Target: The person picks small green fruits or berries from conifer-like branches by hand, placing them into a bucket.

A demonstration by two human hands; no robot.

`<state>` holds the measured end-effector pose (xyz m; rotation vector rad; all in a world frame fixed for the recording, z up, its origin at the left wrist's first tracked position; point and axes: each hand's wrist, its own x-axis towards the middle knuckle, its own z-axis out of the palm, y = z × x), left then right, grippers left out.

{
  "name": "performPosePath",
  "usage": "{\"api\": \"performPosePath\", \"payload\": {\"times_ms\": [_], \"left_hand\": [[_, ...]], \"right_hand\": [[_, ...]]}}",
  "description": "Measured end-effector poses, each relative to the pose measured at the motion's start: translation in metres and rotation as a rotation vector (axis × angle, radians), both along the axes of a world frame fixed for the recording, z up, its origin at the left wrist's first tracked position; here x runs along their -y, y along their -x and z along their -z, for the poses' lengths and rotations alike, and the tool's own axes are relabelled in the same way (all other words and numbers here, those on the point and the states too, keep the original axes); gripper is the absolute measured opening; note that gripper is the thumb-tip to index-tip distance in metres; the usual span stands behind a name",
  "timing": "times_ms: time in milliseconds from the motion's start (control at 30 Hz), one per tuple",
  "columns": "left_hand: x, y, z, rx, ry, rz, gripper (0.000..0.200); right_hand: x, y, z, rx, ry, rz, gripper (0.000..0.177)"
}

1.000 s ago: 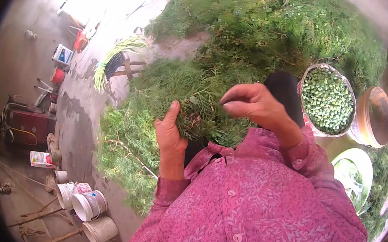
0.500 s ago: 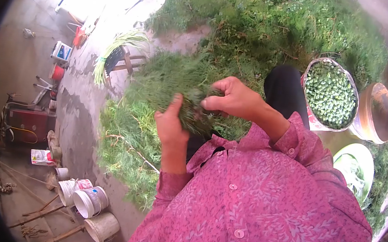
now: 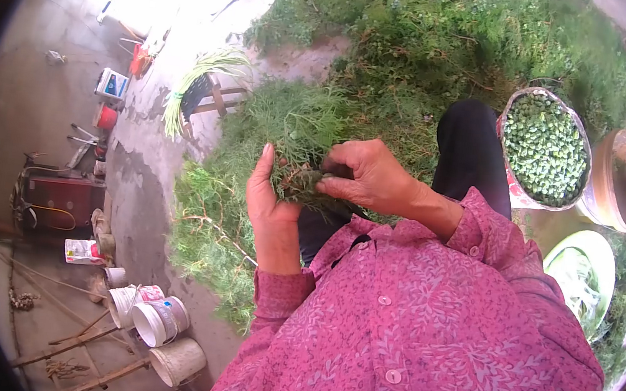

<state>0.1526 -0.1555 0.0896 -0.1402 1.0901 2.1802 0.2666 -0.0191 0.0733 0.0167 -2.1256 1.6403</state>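
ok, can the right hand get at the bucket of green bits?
Probably yes. The right hand is at the green sprigs, but the bucket is open-topped and only the dark-clad knee looks to be between, so reaching over it seems feasible.

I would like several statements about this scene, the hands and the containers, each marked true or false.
1. The left hand holds green sprigs. True.
2. The right hand is inside a bucket. False: it is at the sprigs.
3. A container of small green pieces stands at the picture's right. True.
4. The sleeves are plain blue. False: they are pink and patterned.
5. White buckets appear at the picture's lower left. True.
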Motion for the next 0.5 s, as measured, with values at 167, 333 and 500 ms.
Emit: {"api": "performPosePath", "payload": {"times_ms": [167,333,500], "left_hand": [[0.002,0.012,-0.007,0.055,-0.001,-0.091,0.024],[0.014,0.026,-0.002,0.052,-0.056,-0.064,0.030],[0.007,0.012,0.001,0.133,-0.054,-0.052,0.029]], "right_hand": [[-0.007,-0.010,-0.016,0.192,-0.022,-0.193,0.018],[-0.011,-0.016,-0.011,0.347,0.959,-0.530,0.014],[-0.007,-0.001,-0.008,0.306,0.665,-0.300,0.021]]}}
